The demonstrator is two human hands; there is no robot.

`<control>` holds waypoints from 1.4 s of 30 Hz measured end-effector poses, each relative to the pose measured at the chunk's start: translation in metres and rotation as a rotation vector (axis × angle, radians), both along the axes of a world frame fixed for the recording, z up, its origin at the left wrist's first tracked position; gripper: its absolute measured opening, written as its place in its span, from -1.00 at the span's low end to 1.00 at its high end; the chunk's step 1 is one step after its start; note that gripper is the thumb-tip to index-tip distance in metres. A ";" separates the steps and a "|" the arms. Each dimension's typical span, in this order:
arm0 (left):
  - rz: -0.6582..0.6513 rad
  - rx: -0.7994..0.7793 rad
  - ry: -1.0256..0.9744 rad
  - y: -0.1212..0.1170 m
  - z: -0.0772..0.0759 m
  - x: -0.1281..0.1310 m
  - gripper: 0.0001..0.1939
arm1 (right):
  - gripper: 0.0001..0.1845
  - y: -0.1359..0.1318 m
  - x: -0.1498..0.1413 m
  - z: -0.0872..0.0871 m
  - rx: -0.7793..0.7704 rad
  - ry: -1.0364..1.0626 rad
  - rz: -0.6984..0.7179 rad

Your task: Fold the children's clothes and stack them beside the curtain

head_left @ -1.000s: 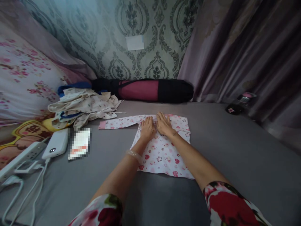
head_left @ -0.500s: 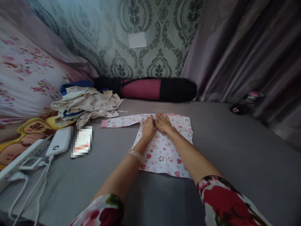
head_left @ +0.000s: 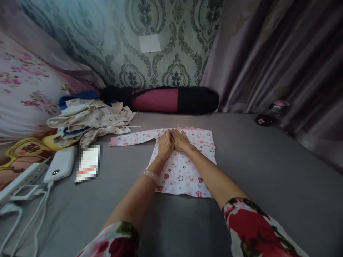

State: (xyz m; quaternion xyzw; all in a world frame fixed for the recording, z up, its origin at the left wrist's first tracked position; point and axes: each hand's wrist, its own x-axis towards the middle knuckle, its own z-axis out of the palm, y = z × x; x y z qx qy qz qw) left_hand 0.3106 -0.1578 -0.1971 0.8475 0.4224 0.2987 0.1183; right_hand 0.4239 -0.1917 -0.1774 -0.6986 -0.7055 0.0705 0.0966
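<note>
A child's long-sleeved shirt (head_left: 184, 178), white with pink and red hearts and flowers, lies flat on the grey bedsheet. One sleeve (head_left: 136, 138) with a pink cuff stretches out to the left; the right sleeve lies folded across the body. At the upper middle of the shirt, my left hand (head_left: 165, 144) is turned partly on its side, its fingers curled in against the cloth. Beside and touching it, my right hand (head_left: 180, 140) rests flat on the shirt with fingers extended. The cloth under both hands is hidden.
Crumpled cream clothes (head_left: 93, 117) are heaped at back left. A power bank (head_left: 59, 164), a power strip (head_left: 26, 180) and white cables lie at left, near a blurred-out packet (head_left: 88, 163). A black and maroon rolled bag (head_left: 155, 100) lines the wall. A dark bottle (head_left: 270, 114) stands right.
My left hand has gone from lying flat to curled in and turned partly on its side. My right hand stays flat on the shirt. The camera view has shifted slightly.
</note>
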 end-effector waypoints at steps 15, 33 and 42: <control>-0.019 0.100 0.367 -0.015 0.009 0.001 -0.52 | -0.27 -0.072 0.061 0.002 -0.034 -0.071 -0.395; -0.031 0.073 0.389 -0.016 0.011 0.001 -0.51 | -0.18 -0.148 0.020 0.004 -0.046 -0.030 -0.334; -0.049 0.049 0.368 -0.014 0.010 0.001 -0.50 | -0.23 -0.179 0.031 0.008 -0.030 -0.085 -0.325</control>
